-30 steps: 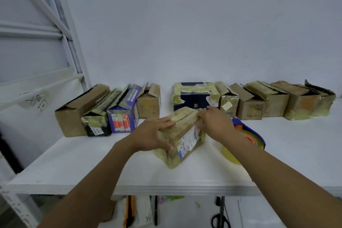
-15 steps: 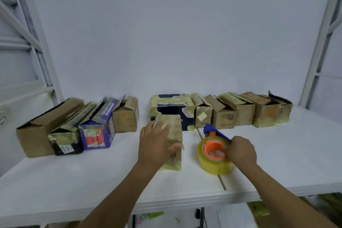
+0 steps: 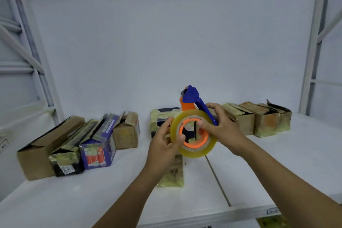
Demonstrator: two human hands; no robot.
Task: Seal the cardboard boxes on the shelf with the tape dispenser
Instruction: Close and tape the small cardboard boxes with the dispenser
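The tape dispenser (image 3: 192, 98), blue with an orange hub and a yellowish tape roll (image 3: 196, 152), is lifted above the white shelf (image 3: 259, 172). My right hand (image 3: 222, 127) grips its blue handle, thumb reaching into the hub. My left hand (image 3: 164, 146) pinches the roll's left edge. Below my left wrist a small tape-covered cardboard box (image 3: 174, 174) stands on the shelf, partly hidden by my arm. A row of cardboard boxes lines the back wall, some with flaps up: a brown one (image 3: 42, 146) at left, a navy one (image 3: 161, 116) in the middle.
A purple printed box (image 3: 98, 150) and a dark taped box (image 3: 66, 159) sit at left. Three taped brown boxes (image 3: 262, 118) stand at back right. Grey shelf uprights (image 3: 312, 42) rise on both sides. The shelf's front edge (image 3: 203, 220) lies near my elbows.
My right hand lifted the dispenser off the shelf and up to chest height. My left hand left the small box and took hold of the roll.
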